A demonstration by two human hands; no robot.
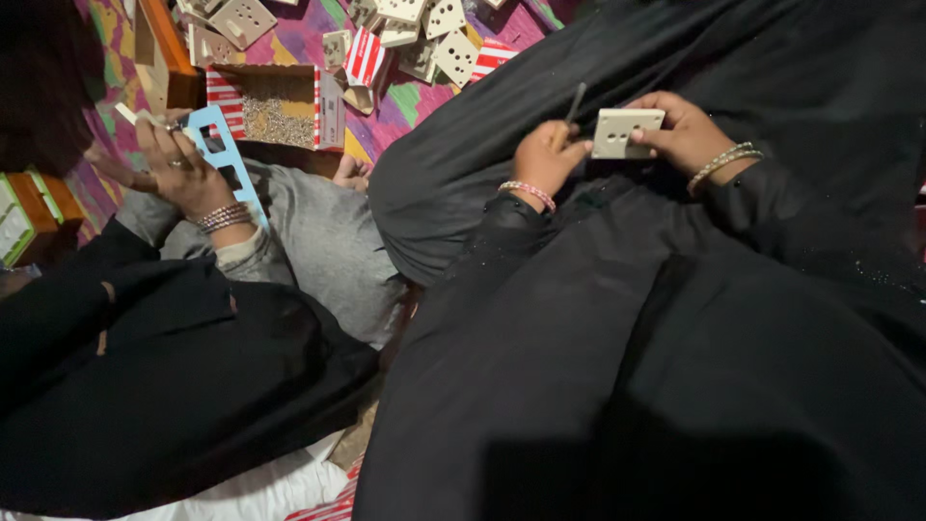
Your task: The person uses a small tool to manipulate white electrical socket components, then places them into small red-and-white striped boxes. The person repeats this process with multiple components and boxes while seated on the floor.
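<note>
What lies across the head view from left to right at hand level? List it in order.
Co-worker's hand with bangles → blue plastic frame → open box of small screws → left hand holding a thin screwdriver → cream socket plate → right hand.

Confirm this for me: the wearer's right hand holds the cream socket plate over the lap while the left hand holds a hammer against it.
One detail is wrong. In the head view the left hand grips a thin screwdriver-like tool, not a hammer. The rest stands: the right hand holds the cream socket plate over the black-robed lap.
</note>
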